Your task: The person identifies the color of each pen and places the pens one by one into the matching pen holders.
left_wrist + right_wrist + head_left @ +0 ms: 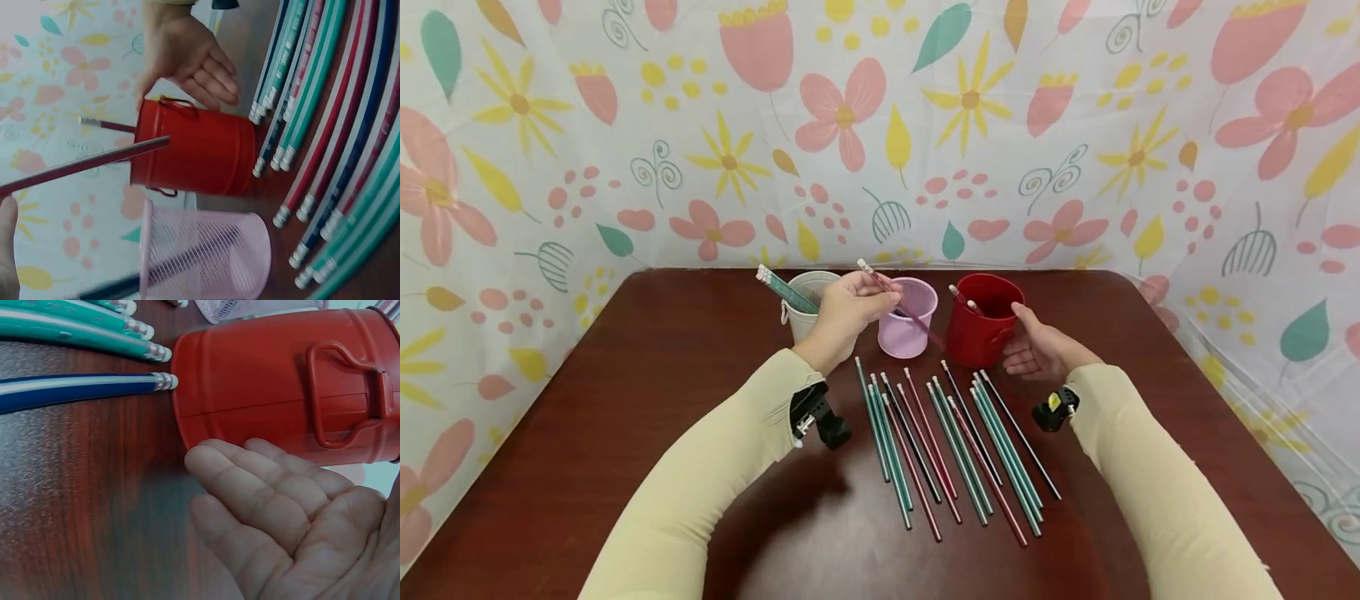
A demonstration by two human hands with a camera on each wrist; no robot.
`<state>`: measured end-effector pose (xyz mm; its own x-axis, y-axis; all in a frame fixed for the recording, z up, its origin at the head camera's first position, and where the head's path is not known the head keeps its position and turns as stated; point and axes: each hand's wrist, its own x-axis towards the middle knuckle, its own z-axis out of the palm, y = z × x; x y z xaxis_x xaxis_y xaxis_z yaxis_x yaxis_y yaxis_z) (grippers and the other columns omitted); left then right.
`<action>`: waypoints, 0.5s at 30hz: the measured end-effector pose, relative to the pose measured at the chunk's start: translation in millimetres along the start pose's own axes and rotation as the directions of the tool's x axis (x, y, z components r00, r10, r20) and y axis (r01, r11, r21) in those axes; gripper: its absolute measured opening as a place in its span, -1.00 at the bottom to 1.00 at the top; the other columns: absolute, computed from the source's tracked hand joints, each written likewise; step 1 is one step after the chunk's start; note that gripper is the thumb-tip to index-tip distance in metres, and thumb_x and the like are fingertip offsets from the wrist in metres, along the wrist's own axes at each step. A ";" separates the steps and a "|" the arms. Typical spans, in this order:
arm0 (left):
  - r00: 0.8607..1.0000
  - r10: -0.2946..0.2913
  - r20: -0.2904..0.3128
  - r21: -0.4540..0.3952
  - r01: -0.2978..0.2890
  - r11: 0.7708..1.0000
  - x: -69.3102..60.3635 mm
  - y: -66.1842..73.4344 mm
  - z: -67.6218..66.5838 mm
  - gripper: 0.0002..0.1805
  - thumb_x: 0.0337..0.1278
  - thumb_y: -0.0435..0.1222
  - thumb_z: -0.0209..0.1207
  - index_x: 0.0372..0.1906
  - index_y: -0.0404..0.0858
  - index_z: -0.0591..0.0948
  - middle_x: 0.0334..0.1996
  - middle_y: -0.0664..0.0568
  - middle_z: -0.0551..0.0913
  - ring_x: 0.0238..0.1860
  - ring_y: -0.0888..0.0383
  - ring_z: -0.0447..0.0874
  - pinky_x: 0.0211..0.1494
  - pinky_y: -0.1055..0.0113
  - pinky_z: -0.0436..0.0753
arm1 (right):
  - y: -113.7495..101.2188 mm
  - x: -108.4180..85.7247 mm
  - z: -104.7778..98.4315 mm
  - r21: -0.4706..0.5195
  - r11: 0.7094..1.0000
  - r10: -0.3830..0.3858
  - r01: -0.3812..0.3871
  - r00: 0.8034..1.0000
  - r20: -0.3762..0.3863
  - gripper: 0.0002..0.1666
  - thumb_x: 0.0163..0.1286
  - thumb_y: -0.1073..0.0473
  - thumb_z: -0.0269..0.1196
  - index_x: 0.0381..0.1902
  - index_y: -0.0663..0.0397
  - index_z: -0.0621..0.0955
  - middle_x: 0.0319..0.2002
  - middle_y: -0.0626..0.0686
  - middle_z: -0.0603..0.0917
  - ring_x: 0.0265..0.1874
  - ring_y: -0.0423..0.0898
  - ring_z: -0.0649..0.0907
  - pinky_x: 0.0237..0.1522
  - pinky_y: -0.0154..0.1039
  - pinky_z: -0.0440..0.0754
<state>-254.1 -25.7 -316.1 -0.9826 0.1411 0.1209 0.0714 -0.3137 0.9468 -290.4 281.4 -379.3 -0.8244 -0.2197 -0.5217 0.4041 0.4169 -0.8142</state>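
Observation:
My left hand (844, 315) pinches a red pencil (87, 166) near its white eraser end, above the pink mesh cup (901, 342). The pencil slants down, its other end in front of the red bucket (972, 337). My right hand (1041, 348) is beside the bucket, thumb at the rim and fingers extended along its side, palm turned up in the right wrist view. Two pencils (964, 298) poke out of the red bucket. Inside the pink cup leans a dark blue pencil (181, 261). Teal pencils (786, 290) stand in the white bucket (797, 323), partly hidden by my left hand.
Several loose teal, red and dark blue pencils (955, 450) lie in rows on the brown table (625, 400), erasers toward the containers. A flower-patterned cloth (842, 208) hangs behind the table. The three containers stand side by side near the back.

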 end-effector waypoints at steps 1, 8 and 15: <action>1.000 0.010 -0.021 -0.005 -0.010 1.000 1.4 1.4 3.3 -0.81 0.06 -0.66 0.16 -0.36 -0.34 0.53 -0.47 0.09 0.68 -0.36 0.30 0.66 -0.22 0.46 0.60 | -0.8 -0.4 0.6 0.003 1.000 -0.002 0.002 1.000 -0.003 0.27 0.30 -0.58 -0.46 0.27 0.61 0.21 0.03 0.34 0.59 -0.10 0.03 0.65 0.30 0.13 0.26; 0.986 0.084 -0.147 -0.022 -0.088 0.996 12.3 7.0 18.3 -0.78 0.02 -0.65 0.21 -0.40 -0.30 0.51 -0.38 -0.11 0.71 -0.37 0.26 0.68 -0.13 0.31 0.66 | -6.0 -1.7 6.8 -0.002 1.000 -0.001 0.001 1.000 -0.027 0.26 0.31 -0.56 -0.48 0.30 0.62 0.15 0.25 0.50 0.32 0.16 0.28 0.48 0.31 0.14 0.23; 0.967 0.122 -0.222 -0.080 -0.143 0.987 18.7 11.5 27.8 -0.80 0.06 -0.63 0.21 -0.40 -0.29 0.52 -0.22 -0.31 0.69 -0.40 0.27 0.66 -0.12 0.33 0.66 | -3.6 -8.0 9.2 -0.004 1.000 0.016 -0.017 0.999 -0.030 0.26 0.31 -0.56 -0.45 0.32 0.62 0.14 0.27 0.51 0.29 0.22 0.31 0.41 0.31 0.15 0.22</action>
<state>-266.8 -0.5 -294.7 -0.9799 -0.1105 0.1661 0.1970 -0.4043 0.8932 -281.7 273.5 -374.5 -0.8293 -0.1859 -0.5270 0.4162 0.4238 -0.8044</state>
